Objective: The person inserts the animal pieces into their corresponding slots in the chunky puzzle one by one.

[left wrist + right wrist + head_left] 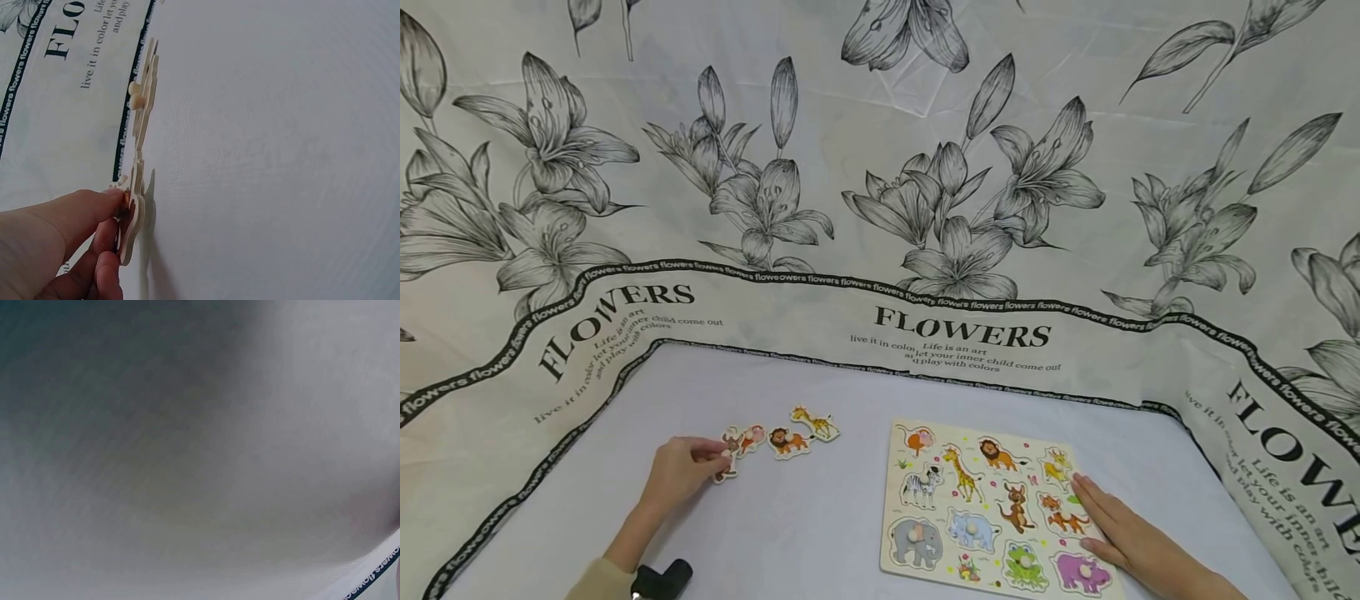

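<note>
At the left, my left hand [683, 468] pinches a small brown animal puzzle piece [731, 465], which looks like a kangaroo. The left wrist view shows this wooden piece [133, 231] edge-on, thumb and fingertips at its knobbed face. A pink monkey piece [751, 440], a lion piece [790, 443] and a giraffe piece [815, 423] lie in a row just right of it. My right hand [1126, 527] rests along the right edge of the wooden animal puzzle board [951, 569], fingers straight. The right wrist view is mostly a dark blur.
Knobbed elephant [916, 542], blue rhino [972, 530], frog [1024, 567] and purple hippo [1084, 573] pieces sit along the board's near side. A black object [664, 579] is by the left wrist. Flower-printed cloth [955, 329] rises behind the white table surface [805, 525].
</note>
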Motion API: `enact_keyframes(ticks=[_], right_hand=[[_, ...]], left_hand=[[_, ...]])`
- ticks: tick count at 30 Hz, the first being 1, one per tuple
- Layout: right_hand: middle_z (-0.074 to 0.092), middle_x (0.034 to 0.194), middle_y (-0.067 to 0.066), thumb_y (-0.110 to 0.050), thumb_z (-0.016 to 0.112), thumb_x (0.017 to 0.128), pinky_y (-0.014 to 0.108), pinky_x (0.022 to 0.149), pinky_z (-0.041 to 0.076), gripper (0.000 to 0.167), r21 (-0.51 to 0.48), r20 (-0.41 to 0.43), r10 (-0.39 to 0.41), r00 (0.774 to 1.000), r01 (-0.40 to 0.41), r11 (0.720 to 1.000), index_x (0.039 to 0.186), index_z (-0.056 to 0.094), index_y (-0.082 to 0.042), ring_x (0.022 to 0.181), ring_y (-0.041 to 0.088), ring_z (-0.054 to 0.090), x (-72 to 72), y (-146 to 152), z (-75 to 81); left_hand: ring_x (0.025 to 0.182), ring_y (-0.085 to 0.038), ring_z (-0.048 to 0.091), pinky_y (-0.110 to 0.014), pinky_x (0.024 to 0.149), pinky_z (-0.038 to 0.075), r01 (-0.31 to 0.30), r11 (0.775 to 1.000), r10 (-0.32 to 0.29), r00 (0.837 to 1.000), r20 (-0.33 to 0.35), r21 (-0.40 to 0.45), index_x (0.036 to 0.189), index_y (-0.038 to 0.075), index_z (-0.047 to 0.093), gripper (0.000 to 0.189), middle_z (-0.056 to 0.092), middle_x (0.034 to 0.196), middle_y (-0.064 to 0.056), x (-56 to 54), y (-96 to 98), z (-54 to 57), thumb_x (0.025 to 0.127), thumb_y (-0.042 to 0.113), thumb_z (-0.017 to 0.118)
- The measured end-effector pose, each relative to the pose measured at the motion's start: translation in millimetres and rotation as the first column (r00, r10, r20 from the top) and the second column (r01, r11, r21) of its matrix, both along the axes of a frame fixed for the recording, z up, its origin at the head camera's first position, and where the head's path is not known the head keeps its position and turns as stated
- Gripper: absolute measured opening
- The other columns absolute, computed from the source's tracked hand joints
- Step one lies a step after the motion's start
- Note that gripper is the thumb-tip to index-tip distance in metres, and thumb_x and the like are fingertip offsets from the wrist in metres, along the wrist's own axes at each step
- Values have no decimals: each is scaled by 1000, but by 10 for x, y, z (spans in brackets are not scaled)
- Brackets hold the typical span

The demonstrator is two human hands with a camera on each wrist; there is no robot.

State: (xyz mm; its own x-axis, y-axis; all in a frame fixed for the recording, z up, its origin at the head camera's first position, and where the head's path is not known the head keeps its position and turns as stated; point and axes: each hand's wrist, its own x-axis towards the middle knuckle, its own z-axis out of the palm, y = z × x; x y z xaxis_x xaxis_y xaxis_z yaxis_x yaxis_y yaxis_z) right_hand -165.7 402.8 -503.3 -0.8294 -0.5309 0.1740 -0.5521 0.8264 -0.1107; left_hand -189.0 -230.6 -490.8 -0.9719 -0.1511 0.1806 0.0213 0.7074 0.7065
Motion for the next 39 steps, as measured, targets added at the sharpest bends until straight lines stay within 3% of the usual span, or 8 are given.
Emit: enact_keyframes(ticks=[13,25,31,39], right_hand=[[6,158,-20,-33,63,91,-6,99,-3,74,7,-41,34,999,-33,999,150,28,-5,134,-23,-8,-12,11,-15],[12,160,-15,-34,61,92,-6,99,-3,73,-3,-13,22,1000,-22,1000,150,28,-5,134,-24,-8,-8,1,-9],[8,158,-20,-35,60,93,-6,98,-3,72,4,-7,9,1000,-8,1000,150,28,-6,133,-25,-9,-3,3,-12],[14,160,-14,-36,58,93,-7,98,-3,71,-4,7,2,1000,-2,1000,150,28,-6,133,-26,-9,9,-12,14]], left_hand=[[60,-8,59,-19,52,45,9,1000,-10,1000,27,29,89,0,74,16,73,76,-7,47,106,-1,76,9,77],[62,-7,62,-18,55,47,31,998,-31,1000,3,54,87,2,75,15,73,75,-6,70,303,71,73,7,79],[62,-8,61,-18,56,47,39,996,-41,999,16,79,86,3,75,16,72,73,-4,79,402,100,72,7,80],[59,-6,58,-18,54,46,81,993,-83,996,18,89,85,5,76,14,70,70,0,57,533,100,71,6,80]])
